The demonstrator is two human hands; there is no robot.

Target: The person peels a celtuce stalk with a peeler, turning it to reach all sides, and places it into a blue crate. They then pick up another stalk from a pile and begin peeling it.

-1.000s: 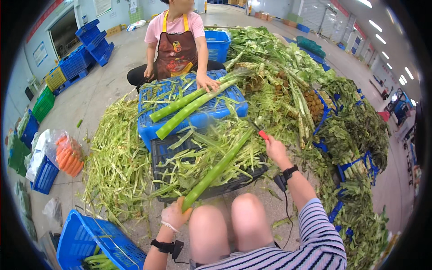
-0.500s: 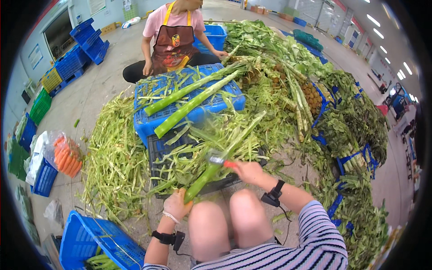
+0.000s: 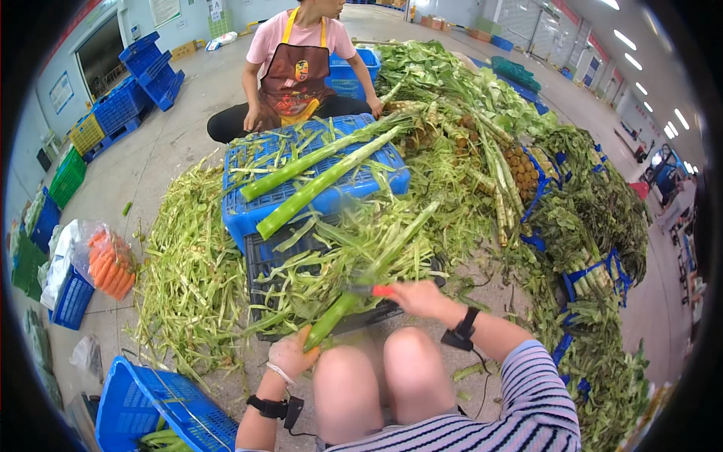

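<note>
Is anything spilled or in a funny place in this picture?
Yes! Loose green peelings lie heaped on the floor, which looks messy, and one small green piece lies all by itself, away from the heap. The stalk in the left hand shows no obvious damage.

Your left hand [image 3: 294, 355] and right hand [image 3: 422, 299], both in closed grips, below mid-frame
Your left forearm [image 3: 258, 428] rises steeply from the bottom edge; your right forearm [image 3: 498, 336] slants up-left from the lower right, that hand higher in the frame than the other.
</note>
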